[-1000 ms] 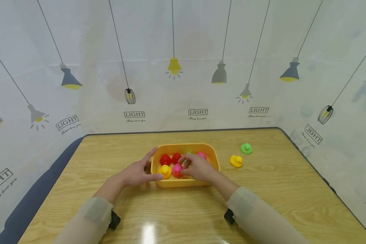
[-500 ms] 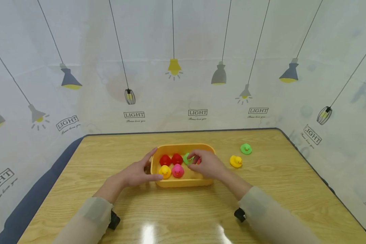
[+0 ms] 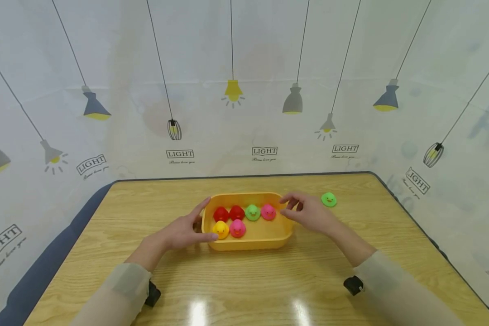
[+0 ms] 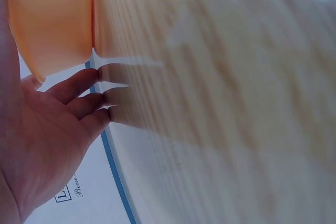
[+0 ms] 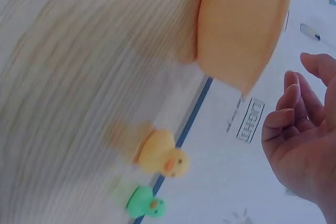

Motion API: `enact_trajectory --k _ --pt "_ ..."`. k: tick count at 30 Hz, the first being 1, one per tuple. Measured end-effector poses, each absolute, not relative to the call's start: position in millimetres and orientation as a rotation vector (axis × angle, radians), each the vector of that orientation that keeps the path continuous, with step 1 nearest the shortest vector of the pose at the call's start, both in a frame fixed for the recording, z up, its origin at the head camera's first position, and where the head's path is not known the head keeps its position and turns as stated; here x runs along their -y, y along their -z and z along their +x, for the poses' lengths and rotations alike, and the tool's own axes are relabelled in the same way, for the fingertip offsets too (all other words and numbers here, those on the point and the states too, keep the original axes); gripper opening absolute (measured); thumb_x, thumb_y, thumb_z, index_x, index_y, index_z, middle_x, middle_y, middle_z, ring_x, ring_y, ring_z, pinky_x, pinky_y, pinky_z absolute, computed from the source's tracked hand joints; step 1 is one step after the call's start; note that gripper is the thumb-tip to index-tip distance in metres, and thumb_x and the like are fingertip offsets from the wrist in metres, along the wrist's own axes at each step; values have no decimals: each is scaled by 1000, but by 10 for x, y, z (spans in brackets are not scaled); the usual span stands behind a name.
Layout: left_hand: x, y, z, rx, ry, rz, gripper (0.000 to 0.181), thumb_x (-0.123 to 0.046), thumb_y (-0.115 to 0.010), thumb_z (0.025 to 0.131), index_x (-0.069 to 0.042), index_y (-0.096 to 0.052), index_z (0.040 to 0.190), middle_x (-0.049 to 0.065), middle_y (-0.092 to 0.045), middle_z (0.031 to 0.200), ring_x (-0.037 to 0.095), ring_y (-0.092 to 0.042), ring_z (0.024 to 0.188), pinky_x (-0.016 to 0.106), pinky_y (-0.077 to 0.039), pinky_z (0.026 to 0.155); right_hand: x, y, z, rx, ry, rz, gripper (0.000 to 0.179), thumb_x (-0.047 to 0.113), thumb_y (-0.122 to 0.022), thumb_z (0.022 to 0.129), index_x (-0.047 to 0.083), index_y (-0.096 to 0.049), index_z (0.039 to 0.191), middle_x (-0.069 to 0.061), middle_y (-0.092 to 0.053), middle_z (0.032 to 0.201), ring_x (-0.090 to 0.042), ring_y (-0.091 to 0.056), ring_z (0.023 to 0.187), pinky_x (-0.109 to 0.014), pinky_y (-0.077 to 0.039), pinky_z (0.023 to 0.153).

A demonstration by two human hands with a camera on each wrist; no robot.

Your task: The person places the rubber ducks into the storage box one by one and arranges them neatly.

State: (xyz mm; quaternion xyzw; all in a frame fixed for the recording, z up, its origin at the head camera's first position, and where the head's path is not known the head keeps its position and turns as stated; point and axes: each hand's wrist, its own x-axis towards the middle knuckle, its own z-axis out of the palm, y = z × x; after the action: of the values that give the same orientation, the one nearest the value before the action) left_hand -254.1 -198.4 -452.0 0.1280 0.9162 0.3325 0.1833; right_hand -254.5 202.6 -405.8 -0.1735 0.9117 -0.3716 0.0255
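Observation:
A yellow-orange plastic basin (image 3: 248, 245) sits on the table with small rubber ducks inside. Its back row has two red ducks (image 3: 237, 213), a green duck (image 3: 252, 212) and a pink duck (image 3: 268, 212). In front are a yellow duck (image 3: 221, 230) and another pink duck (image 3: 238, 228). My left hand (image 3: 185, 232) rests against the basin's left end, thumb at the near rim and forefinger at the far corner, fingers fairly straight. Over the right rim, my right hand (image 3: 311, 213) holds nothing, its fingers loosely bent.
Right of the basin, a green duck (image 3: 328, 199) lies on the wooden table (image 3: 244, 280). A yellow duck (image 5: 160, 153) near it shows in the right wrist view but is hidden behind my right hand in the head view. A printed cloth (image 3: 228, 127) stands behind the table.
My right hand has moved right, from over the ducks to the basin's right rim, uncovering the green and pink ducks in the back row. The left hand has stayed in place.

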Motion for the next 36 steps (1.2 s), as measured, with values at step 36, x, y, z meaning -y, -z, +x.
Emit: enact_trajectory --k 36 --pt "1981 4526 -2548 -2580 -938 342 119 -77 -79 85 -55 -2 173 18 -58 162 39 -58 141 68 -44 122 -3400 4546 -2756 -2634 1133 -413 49 21 -74 106 4 -61 151 -20 -70 129 -22 -65 100 -34 -57 77"
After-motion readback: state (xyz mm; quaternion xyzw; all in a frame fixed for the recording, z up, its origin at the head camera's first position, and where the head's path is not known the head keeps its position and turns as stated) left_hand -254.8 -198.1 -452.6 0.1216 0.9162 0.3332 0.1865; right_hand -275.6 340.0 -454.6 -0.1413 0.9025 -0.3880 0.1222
